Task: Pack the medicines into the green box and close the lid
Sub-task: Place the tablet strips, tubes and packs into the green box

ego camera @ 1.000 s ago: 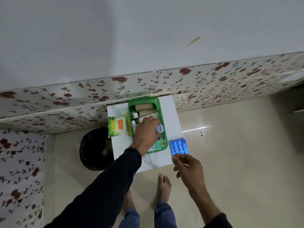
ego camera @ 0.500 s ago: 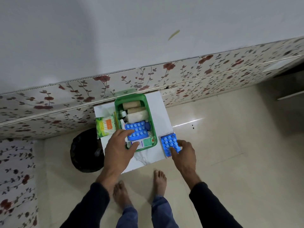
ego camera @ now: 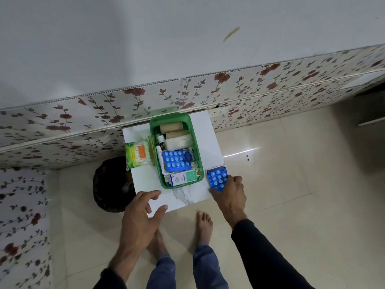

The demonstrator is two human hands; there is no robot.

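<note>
Hands: left hand (ego camera: pixel 138 217) spread empty, right hand (ego camera: pixel 230 193) pinching a blue blister pack (ego camera: pixel 217 178) beside the lidless green box (ego camera: pixel 196 142).

Black bin (ego camera: pixel 110 184) beside white table (ego camera: pixel 187 197), floral wall tiles (ego camera: pixel 62 117).

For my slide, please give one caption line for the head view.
Right hand grips a blue tablet blister pack beside the open green plastic box; left hand hovers empty.

Seen from above: bare left hand (ego camera: pixel 139 217) and right hand (ego camera: pixel 230 193), no rings or watch visible. Dark long sleeves (ego camera: pixel 262 253) on both arms, left pushed up the forearm. Blue jeans (ego camera: pixel 208 268), hems frayed. Bare feet (ego camera: pixel 204 224) on floor.
</note>
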